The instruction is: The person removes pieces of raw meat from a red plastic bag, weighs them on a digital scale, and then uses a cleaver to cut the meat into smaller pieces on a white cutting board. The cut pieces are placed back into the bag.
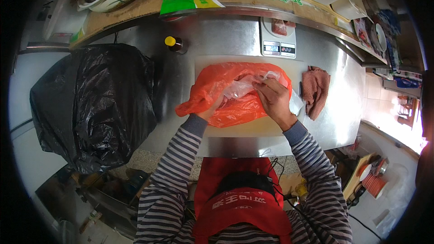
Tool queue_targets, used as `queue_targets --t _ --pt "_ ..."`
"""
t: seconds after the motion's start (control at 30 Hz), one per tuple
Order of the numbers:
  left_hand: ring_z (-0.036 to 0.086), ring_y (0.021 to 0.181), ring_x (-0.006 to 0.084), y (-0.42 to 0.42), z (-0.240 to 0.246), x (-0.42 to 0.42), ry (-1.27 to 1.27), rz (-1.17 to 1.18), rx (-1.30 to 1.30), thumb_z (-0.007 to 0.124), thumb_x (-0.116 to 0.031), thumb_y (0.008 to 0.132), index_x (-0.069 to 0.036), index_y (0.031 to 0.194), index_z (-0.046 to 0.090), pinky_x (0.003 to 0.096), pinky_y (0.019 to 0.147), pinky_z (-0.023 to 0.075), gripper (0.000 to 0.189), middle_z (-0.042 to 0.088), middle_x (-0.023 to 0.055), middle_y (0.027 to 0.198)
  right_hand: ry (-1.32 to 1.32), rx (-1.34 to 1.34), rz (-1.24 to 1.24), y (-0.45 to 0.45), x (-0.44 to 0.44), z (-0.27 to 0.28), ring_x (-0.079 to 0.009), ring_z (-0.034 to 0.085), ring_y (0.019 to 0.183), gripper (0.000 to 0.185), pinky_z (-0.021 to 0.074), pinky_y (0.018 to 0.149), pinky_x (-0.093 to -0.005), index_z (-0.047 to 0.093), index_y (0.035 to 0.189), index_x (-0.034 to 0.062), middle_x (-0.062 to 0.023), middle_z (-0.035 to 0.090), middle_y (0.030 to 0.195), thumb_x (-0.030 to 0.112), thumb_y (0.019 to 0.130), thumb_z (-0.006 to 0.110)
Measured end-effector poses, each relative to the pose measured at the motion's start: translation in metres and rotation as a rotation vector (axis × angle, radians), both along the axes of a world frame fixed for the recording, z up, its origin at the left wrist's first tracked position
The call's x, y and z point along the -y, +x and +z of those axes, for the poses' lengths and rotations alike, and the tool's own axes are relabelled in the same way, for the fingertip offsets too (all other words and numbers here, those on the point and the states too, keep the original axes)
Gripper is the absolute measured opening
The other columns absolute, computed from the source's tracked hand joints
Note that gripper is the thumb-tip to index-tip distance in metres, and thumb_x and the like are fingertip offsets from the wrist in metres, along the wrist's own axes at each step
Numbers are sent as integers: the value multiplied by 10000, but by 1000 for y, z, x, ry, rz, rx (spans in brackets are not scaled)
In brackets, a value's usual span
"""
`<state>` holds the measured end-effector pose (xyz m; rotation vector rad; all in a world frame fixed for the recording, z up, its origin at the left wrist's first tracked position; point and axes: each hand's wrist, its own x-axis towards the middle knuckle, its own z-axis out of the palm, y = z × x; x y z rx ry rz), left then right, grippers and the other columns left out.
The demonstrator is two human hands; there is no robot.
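Note:
An orange-red plastic bag [210,81] lies open on a pale cutting board [244,132], with a clear plastic bag [239,88] inside it. At the mouth of the bags, the bent fingers of my right hand [273,98] pinch the crumpled clear plastic. My left hand [211,110] reaches into the orange-red bag from its left side. Its fingers are hidden under the plastic, so their grip does not show. Something pinkish shows dimly through the clear plastic; I cannot tell what it is.
Behind the board stand a yellow-capped bottle [174,44] and a digital kitchen scale [278,49] bearing raw meat [279,27]. A brown cloth [316,91] lies to the right. A large black plastic bag [98,105] bulges at the left. A loaded shelf [230,8] overhangs the table's back.

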<state>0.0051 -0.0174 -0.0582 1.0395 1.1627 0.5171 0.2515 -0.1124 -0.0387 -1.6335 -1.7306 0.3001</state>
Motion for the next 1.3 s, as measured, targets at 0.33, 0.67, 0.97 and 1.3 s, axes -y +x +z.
queue_targets --t 0.33,0.67,0.97,1.3 --pt "643 914 95 2 2 -3 271 -513 194 744 -79 1070 -56 1025 715 300 823 565 58 678 -8 989 -110 14 -94 6 30 9 -384 757 976 198 633 833 -452 715 1017 18 -162 728 1131 -34 881 850" --pt "687 1010 172 12 -4 11 267 -215 -14 720 -140 1090 -46 1163 720 365 932 580 119 717 61 1108 -50 -74 -32 1 38 11 -387 772 1074 163 649 864 -442 726 1005 5 -185 731 1256 -26 893 840" --pt "700 1257 442 53 -3 10 737 -551 -77 621 -51 1088 35 1326 685 506 1090 552 261 712 286 1347 -87 -19 39 -5 33 23 -376 764 1056 132 646 827 -461 722 1025 23 -166 738 1274 61 937 813" --pt "608 1383 509 46 -33 8 795 -442 -430 615 118 968 57 1580 483 504 1177 507 629 580 371 1502 -553 225 80 9 50 40 -384 738 980 174 626 845 -464 727 1141 58 -122 747 1094 125 981 739"
